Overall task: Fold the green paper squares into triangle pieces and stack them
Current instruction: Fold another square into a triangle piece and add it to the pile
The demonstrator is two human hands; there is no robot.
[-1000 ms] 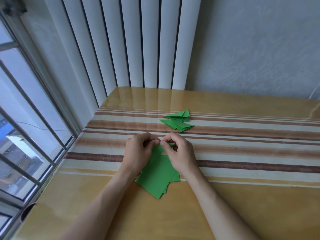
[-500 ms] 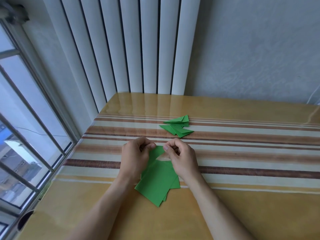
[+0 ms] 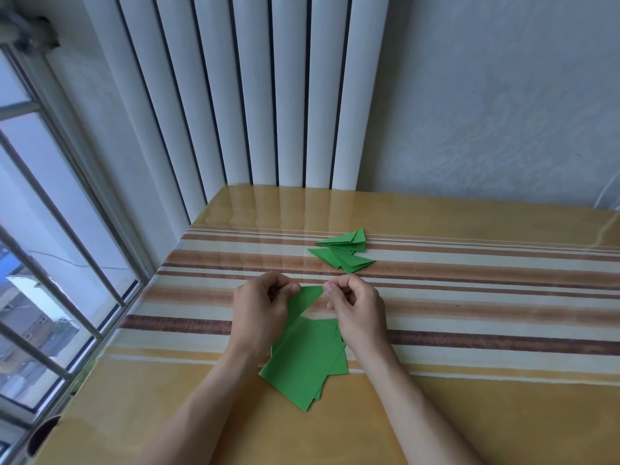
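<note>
Left hand (image 3: 260, 310) and right hand (image 3: 357, 308) each pinch the folded green piece (image 3: 303, 302) between them, over the square stack (image 3: 303, 362) near the table's (image 3: 486, 414) left edge; finished triangles (image 3: 345, 251) beyond.

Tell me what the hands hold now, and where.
A folded green paper piece: left hand pinches its left edge, right hand its top right tip.
</note>
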